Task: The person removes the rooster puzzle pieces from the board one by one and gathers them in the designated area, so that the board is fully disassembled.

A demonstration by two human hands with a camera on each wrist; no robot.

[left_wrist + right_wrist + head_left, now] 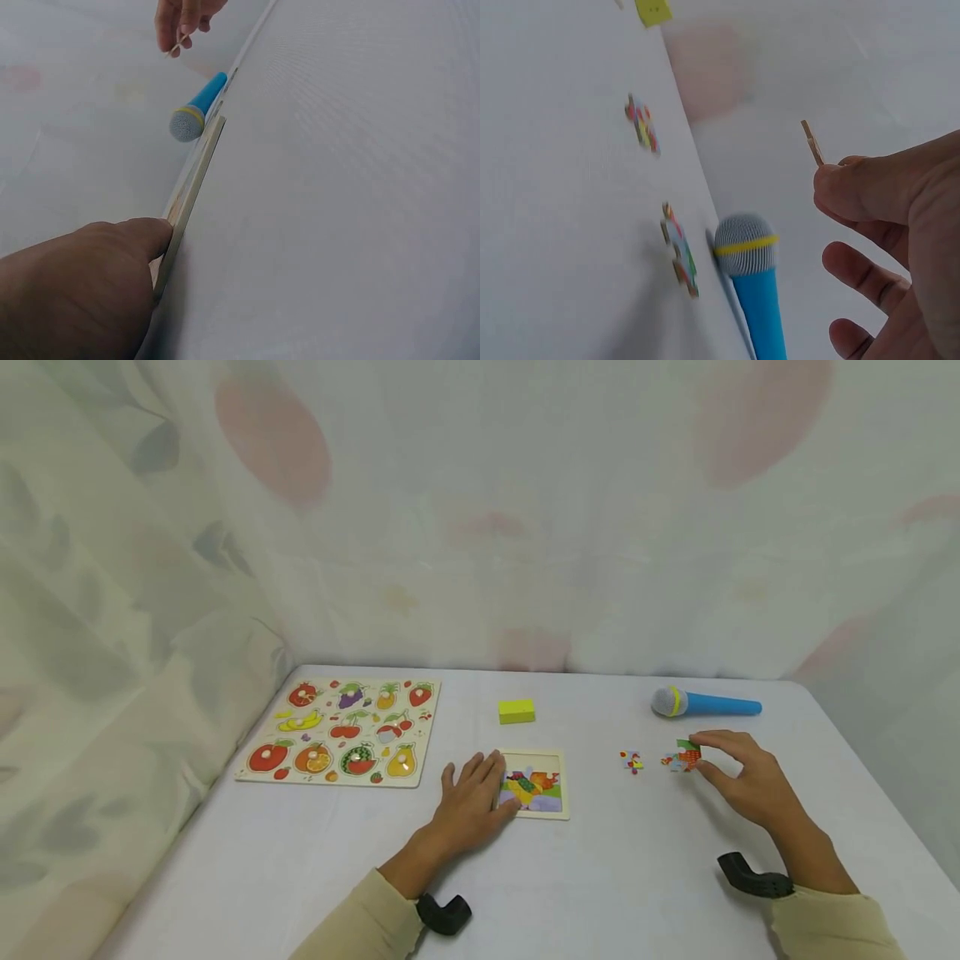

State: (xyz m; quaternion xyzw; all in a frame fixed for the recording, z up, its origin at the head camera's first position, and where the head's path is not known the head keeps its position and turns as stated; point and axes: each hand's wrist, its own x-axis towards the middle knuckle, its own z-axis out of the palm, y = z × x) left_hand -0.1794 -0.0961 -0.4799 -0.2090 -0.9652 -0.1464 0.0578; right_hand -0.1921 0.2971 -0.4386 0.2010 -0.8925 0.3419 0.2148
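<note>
My left hand rests on the left side of a small wooden jigsaw tray, fingers stretched along its edge and thumb over the picture. Several colourful pieces fill its lower part; bare wood shows along the top. Off to the right, my right hand pinches a thin puzzle piece between thumb and fingertips, raised above the table. Below it, one loose puzzle piece lies on the cloth, partly overlapped by the held one in the head view. Another loose puzzle piece lies further left.
A blue toy microphone with a grey head lies behind the right hand. A yellow block sits behind the tray. On the left lies a fruit peg puzzle board. White cloth covers the table; curtains stand behind and beside it.
</note>
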